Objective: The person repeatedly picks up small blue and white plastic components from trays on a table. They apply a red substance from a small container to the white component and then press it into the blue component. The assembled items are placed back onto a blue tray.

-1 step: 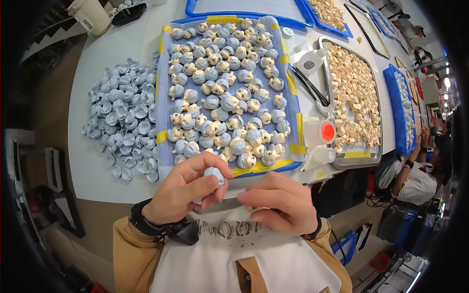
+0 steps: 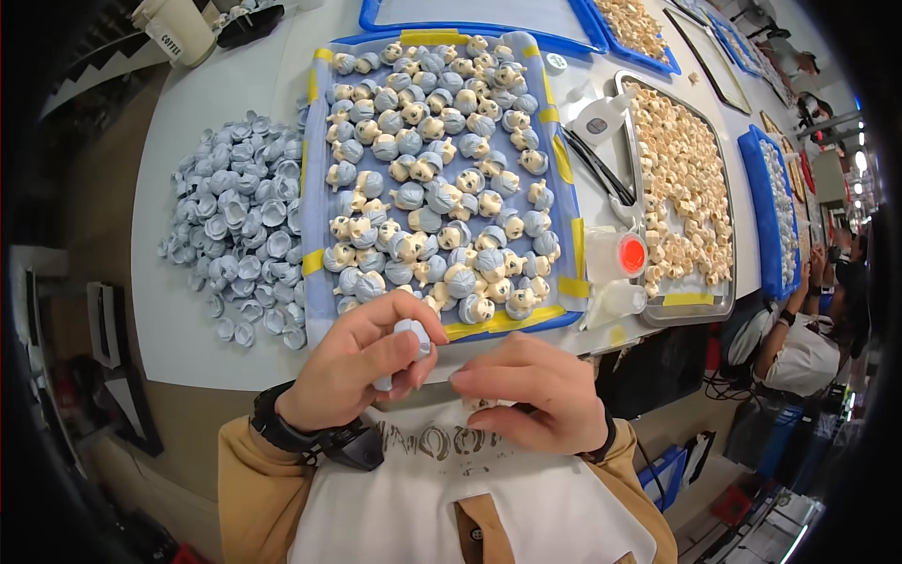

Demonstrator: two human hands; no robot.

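My left hand (image 2: 362, 352) is closed in a pinch around a light blue doll hair piece (image 2: 413, 336). Another bit of light blue (image 2: 382, 383) shows below its thumb; whether it belongs to the same piece I cannot tell. Just to the right, my right hand (image 2: 540, 390) is curled, with thumb and fingertips near each other. A small pale thing shows between them, too unclear to name. Both hands are above my lap at the table's near edge, in front of a blue tray (image 2: 581, 221) of small doll heads (image 2: 442, 197) with blue hair.
Loose blue hair pieces (image 2: 244, 221) lie heaped at the left. On the right are a metal tray (image 2: 691, 318) of cream-coloured parts, black tweezers (image 2: 597, 160), a white bottle (image 2: 601, 117) and a red-topped container (image 2: 628, 254). A cup (image 2: 174, 30) stands far left. Another person sits at far right.
My right hand has shifted very slightly and looks less blurred. The left hand keeps its pinch on the blue hair piece.
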